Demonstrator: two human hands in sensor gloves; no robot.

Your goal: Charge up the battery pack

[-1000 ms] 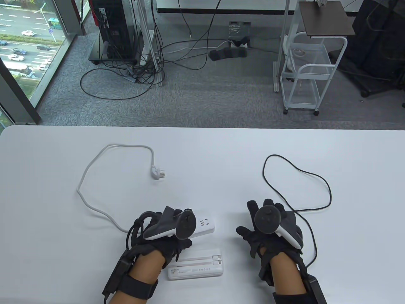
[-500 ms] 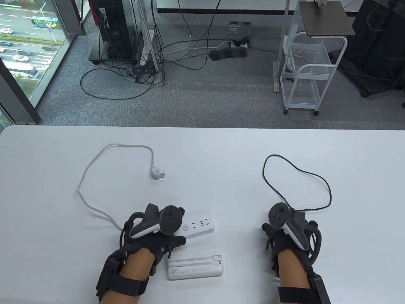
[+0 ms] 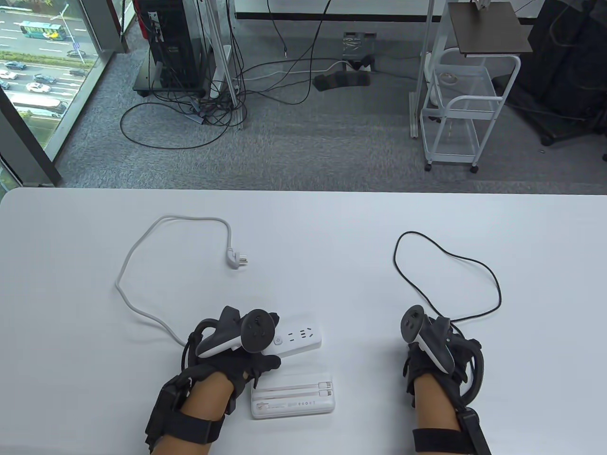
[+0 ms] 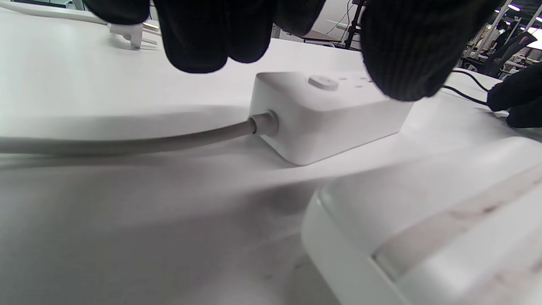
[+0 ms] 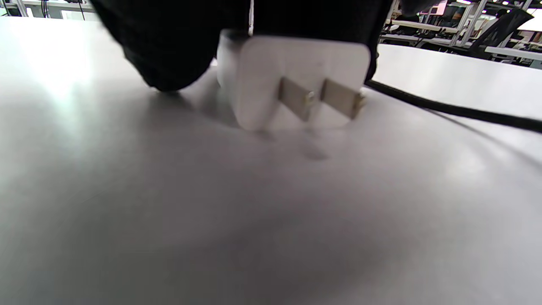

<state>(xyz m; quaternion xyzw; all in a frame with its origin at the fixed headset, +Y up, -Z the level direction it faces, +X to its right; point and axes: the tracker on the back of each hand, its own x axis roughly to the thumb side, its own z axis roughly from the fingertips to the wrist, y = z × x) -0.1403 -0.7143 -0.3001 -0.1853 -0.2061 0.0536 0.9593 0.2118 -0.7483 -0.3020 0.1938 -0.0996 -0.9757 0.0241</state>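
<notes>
The white battery pack [image 3: 294, 398] lies flat near the table's front edge; its corner shows in the left wrist view [image 4: 423, 228]. A white power strip [image 3: 299, 338] lies just beyond it. My left hand [image 3: 251, 367] rests over the strip's cord end [image 4: 326, 114], fingers [image 4: 194, 38] hanging above it, not closed around it. My right hand [image 3: 417, 365] grips a white charger plug [image 5: 262, 76] down at the table surface, its two flat prongs [image 5: 322, 99] pointing toward the camera. The black charging cable [image 3: 446, 258] loops beyond the right hand.
The strip's white cord [image 3: 137, 265] curves off to the left and ends in a loose wall plug [image 3: 237, 259] on the table. The table's far edge [image 3: 303, 190] drops to a carpeted floor with cables and a white cart.
My right hand moved right, turned onto its side and closed on the charger plug. My left hand slid back left, uncovering more of the power strip.
</notes>
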